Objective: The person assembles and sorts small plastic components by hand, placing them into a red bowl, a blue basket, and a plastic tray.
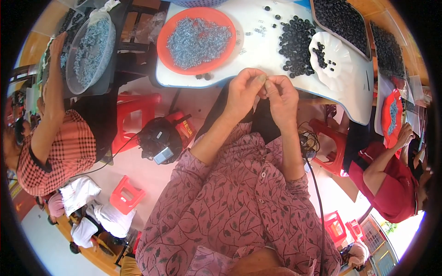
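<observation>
My left hand point(247, 91) and my right hand point(282, 97) meet fingertip to fingertip just off the table's near edge. Both are closed in a pinch, and whatever sits between the fingers is too small to make out. Beyond my left hand, a red-orange plate point(162, 45) carries a heap of small clear bluish pieces point(198, 42). Past my right hand lie many small black round ring-like parts point(295, 46), loose on the white table point(258, 53). Beside them a white scalloped dish point(340, 69) contains several more black parts.
A tray of black parts point(340, 23) stands at the far right, a blue basket point(193, 2) at the far edge. Co-workers sit left point(60, 147) and right point(386, 179). Red stools point(133, 117), a black bag point(159, 138) and a cable point(317, 188) are near me.
</observation>
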The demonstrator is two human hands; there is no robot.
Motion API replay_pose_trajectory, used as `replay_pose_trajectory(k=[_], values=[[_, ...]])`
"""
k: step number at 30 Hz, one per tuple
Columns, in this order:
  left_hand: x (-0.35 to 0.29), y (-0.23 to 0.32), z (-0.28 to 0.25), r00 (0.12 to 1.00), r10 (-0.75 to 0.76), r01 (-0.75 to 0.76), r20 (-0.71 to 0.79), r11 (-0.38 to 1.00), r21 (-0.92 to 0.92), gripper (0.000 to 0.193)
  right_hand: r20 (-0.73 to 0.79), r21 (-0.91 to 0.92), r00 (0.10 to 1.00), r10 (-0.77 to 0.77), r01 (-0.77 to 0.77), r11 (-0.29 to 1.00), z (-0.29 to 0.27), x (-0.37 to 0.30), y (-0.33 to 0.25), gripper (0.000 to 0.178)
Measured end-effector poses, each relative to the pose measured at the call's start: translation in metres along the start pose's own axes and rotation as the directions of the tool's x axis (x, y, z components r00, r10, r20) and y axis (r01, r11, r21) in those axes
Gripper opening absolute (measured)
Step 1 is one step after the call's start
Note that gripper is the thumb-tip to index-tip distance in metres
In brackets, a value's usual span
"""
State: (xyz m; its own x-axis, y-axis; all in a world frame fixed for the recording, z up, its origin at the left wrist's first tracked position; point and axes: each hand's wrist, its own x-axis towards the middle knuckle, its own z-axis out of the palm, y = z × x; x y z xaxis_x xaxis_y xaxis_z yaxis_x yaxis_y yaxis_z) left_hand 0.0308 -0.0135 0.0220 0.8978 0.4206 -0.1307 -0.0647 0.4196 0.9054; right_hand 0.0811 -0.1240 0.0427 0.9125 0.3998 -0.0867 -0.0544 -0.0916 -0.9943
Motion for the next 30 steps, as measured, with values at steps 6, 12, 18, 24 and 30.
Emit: replay_pose_trajectory(k=[6, 12, 18, 24, 30], values=[[0.000, -0.003, 0.001, 0.997, -0.044, 0.045, -0.057, 0.999, 0.015, 0.018, -0.015, -0.112, 0.994, -0.109, 0.107, 0.988, 0.000, -0.001, 0.012, 0.005], [0.005, -0.002, 0.002, 0.987, -0.106, 0.104, -0.118, 0.994, -0.025, 0.022, -0.040, -0.176, 0.988, -0.149, 0.140, 0.974, 0.004, -0.002, 0.006, 0.008], [0.008, 0.012, 0.009, 0.985, -0.042, 0.100, -0.167, 0.928, 0.360, 0.019, -0.028, -0.290, 0.972, -0.232, 0.214, 0.933, -0.003, -0.004, 0.008, 0.009], [0.030, -0.004, 0.006, 0.794, 0.578, -0.468, 0.189, 0.384, 0.796, 0.009, -0.116, -0.392, 0.951, -0.286, 0.221, 0.893, -0.019, -0.007, 0.020, 0.008], [0.033, 0.001, 0.015, 0.880, 0.427, -0.337, 0.209, 0.249, 0.908, 0.013, -0.188, -0.346, 0.958, -0.219, 0.144, 0.927, -0.031, -0.007, 0.025, 0.009]])
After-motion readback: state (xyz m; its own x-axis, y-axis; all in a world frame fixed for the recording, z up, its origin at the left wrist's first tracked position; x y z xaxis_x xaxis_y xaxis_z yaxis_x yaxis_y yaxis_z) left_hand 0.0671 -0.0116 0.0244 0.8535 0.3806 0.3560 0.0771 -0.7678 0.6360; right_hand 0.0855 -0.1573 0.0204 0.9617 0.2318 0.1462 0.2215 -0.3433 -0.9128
